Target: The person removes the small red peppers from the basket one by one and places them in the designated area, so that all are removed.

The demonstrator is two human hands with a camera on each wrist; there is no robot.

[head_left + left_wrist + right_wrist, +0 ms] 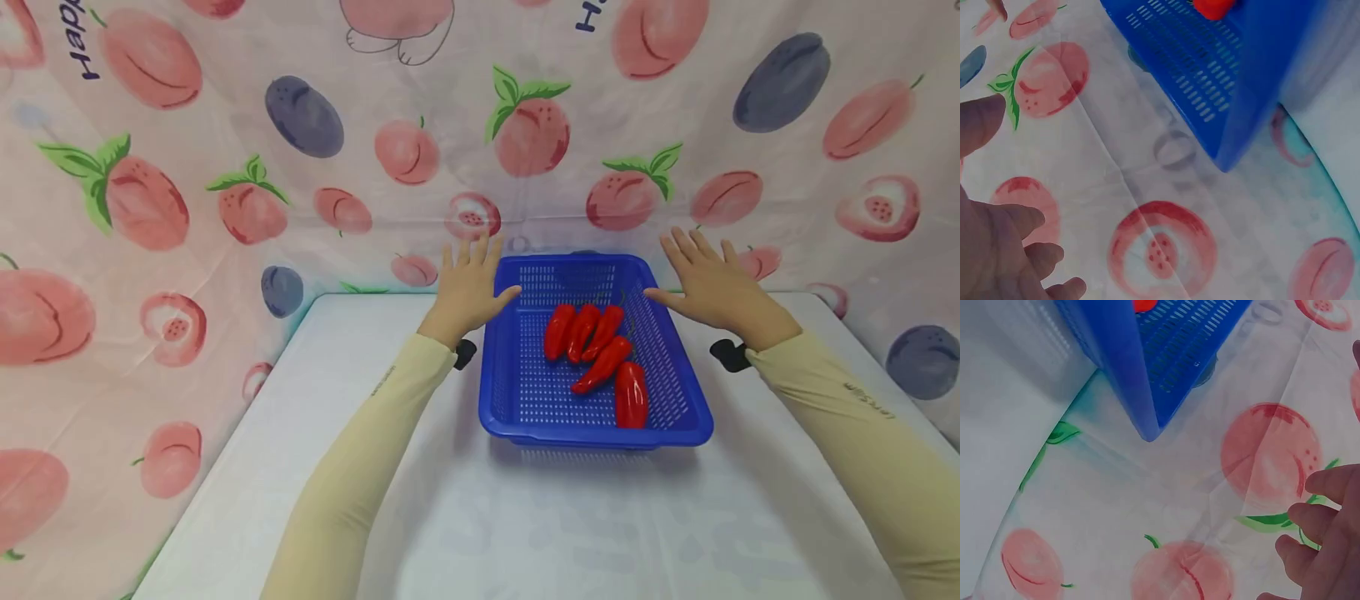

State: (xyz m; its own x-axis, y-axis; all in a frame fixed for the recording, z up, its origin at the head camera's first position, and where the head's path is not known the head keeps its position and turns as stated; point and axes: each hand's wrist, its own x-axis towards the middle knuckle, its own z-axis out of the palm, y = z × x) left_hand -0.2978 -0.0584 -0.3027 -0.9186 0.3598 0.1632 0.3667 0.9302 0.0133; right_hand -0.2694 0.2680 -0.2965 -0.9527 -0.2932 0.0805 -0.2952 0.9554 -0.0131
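Observation:
A blue plastic basket (pixel 596 437) with slotted walls stands on the white table, holding several red peppers (pixel 602 365). To the basket's left, near its far corner, my left hand (pixel 467 292) is spread with straight fingers and grips nothing. My right hand (pixel 708 287) is likewise spread at the far right side, its thumb close to the rim. In the left wrist view the left hand (pixel 997 250) is apart from the basket corner (pixel 1225 125). The right wrist view shows the right hand (pixel 1329 537) apart from the basket (pixel 1147 406) too.
A white table (pixel 360 333) lies under the basket. Behind and to the left hangs a pink fruit-print cloth (pixel 465 92). Dark straps or mounts (pixel 729 356) sit at both wrists, beside beige sleeves (pixel 352 467).

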